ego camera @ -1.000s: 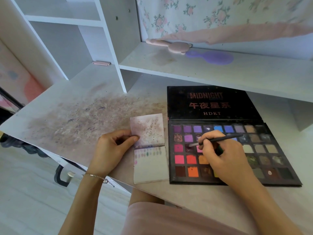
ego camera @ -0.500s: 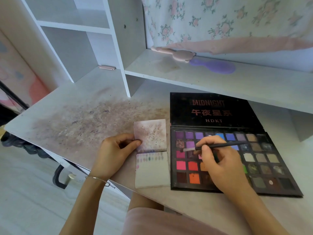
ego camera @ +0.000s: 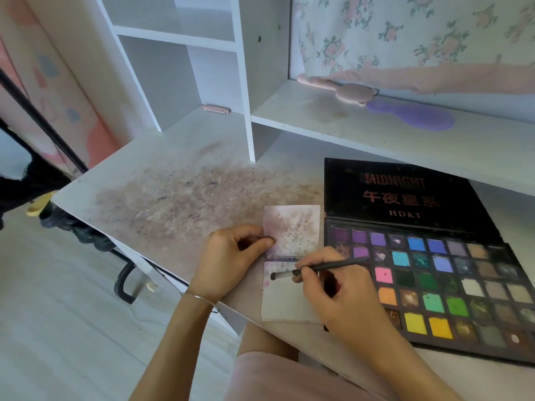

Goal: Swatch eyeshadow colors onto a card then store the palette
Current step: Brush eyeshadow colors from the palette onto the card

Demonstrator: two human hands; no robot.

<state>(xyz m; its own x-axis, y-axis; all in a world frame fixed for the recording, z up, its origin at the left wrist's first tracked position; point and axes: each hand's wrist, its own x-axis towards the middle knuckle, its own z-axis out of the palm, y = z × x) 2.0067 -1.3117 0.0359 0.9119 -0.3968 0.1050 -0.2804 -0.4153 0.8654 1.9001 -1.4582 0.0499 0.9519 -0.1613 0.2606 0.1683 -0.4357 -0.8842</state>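
Note:
A black eyeshadow palette [ego camera: 451, 273] lies open on the desk at the right, its lid flat behind several rows of coloured pans. To its left lies a small white folded card [ego camera: 285, 302] with faint colour marks along its top. My left hand [ego camera: 231, 256] pins the card's upper flap [ego camera: 292, 227] with thumb and fingers. My right hand [ego camera: 341, 296] grips a thin black brush [ego camera: 318, 269], whose tip touches the lower card near its left edge.
The desk top [ego camera: 179, 204] is stained with powder. A white shelf unit [ego camera: 220, 82] stands behind. A pink brush [ego camera: 344, 89] and a purple brush [ego camera: 414, 115] lie on the low shelf. A pink clip [ego camera: 215, 109] rests further back. The desk's front edge runs under my wrists.
My right hand has carried the brush left, off the palette's pans and onto the card. My left hand still holds the card's flap. The camera has shifted closer.

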